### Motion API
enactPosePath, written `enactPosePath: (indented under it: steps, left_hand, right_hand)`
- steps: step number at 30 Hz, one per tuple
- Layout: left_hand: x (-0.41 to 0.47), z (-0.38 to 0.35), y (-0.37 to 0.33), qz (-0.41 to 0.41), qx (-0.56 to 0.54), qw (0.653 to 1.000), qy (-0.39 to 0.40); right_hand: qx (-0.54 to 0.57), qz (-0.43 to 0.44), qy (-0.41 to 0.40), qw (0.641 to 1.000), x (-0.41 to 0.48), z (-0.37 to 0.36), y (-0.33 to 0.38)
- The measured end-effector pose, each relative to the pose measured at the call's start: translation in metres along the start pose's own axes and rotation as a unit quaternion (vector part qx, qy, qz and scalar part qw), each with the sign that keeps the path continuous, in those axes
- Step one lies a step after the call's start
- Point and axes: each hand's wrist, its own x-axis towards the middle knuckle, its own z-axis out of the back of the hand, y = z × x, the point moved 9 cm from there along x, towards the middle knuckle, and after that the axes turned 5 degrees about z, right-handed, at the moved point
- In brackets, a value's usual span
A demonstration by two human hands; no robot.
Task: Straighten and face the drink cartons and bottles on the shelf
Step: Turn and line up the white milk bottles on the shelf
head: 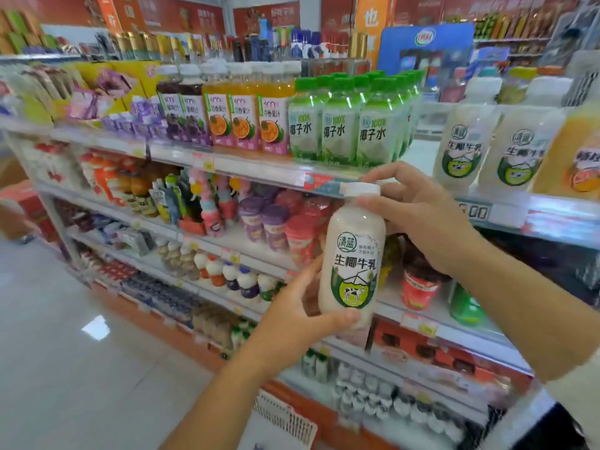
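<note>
Top tier of white metal store shelf [253, 168]: row of matching milky bottles [457, 147] stands far right. White plastic coconut-milk bottle with green cow label [354, 254]: held off the shelf, near and left of that row, long axis upright, label facing the viewer. Left hand [292, 316]: cups the base, fingers curled round it. Right hand [422, 222]: nearer the row, grips the capped top.
</note>
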Motion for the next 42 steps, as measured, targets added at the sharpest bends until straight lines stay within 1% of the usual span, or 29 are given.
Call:
enactPosePath:
  steps: [7, 11, 18, 21, 23, 25, 26, 28, 30, 32, 35, 37, 39, 41, 42]
  left_hand:
    - [-0.056, -0.001, 0.071, 0.078, -0.066, 0.994, -0.045]
    - [-0.078, -0.003, 0.098, 0.114, -0.100, 0.986, -0.070]
    - [-0.096, 0.000, 0.131, 0.159, -0.128, 0.973, -0.105]
    - [-0.098, 0.002, 0.144, 0.183, -0.140, 0.966, -0.117]
    - [-0.099, 0.001, 0.153, 0.205, -0.170, 0.957, -0.118]
    - [-0.098, -0.001, 0.157, 0.209, -0.201, 0.950, -0.118]
    - [-0.098, 0.000, 0.157, 0.207, -0.199, 0.950, -0.125]
    - [-0.099, 0.004, 0.154, 0.199, -0.163, 0.952, -0.165]
    - [-0.102, 0.011, 0.153, 0.192, -0.083, 0.954, -0.217]
    - [-0.108, 0.017, 0.150, 0.181, 0.001, 0.950, -0.253]
    - [-0.113, 0.016, 0.143, 0.160, 0.042, 0.951, -0.261]
    - [-0.117, 0.018, 0.144, 0.172, 0.040, 0.950, -0.257]
    - [-0.119, 0.019, 0.150, 0.206, 0.009, 0.949, -0.237]
    - [-0.119, 0.014, 0.160, 0.233, -0.107, 0.947, -0.194]
    - [-0.118, 0.011, 0.164, 0.237, -0.181, 0.938, -0.174]
  right_hand:
    - [0.014, -0.089, -0.010, 0.996, -0.049, -0.051, -0.079]
    - [0.057, -0.150, 0.010, 0.987, -0.070, -0.071, -0.111]
    - [0.102, -0.179, 0.008, 0.979, -0.084, -0.086, -0.137]
    - [0.138, -0.189, 0.003, 0.972, -0.085, -0.092, -0.146]
    - [0.152, -0.189, 0.009, 0.970, -0.085, -0.097, -0.148]
    - [0.164, -0.187, 0.022, 0.968, -0.085, -0.102, -0.148]
    - [0.170, -0.187, 0.029, 0.967, -0.084, -0.105, -0.148]
    - [0.161, -0.184, 0.043, 0.969, -0.083, -0.108, -0.149]
    - [0.120, -0.175, 0.056, 0.975, -0.083, -0.110, -0.149]
    - [0.089, -0.171, 0.038, 0.981, -0.084, -0.107, -0.151]
    - [0.082, -0.167, 0.012, 0.982, -0.087, -0.104, -0.153]
    - [0.120, -0.179, 0.005, 0.976, -0.090, -0.104, -0.155]
    - [0.176, -0.196, -0.004, 0.965, -0.092, -0.103, -0.156]
    - [0.200, -0.198, -0.002, 0.959, -0.093, -0.103, -0.156]
    - [0.208, -0.198, 0.001, 0.958, -0.093, -0.104, -0.156]
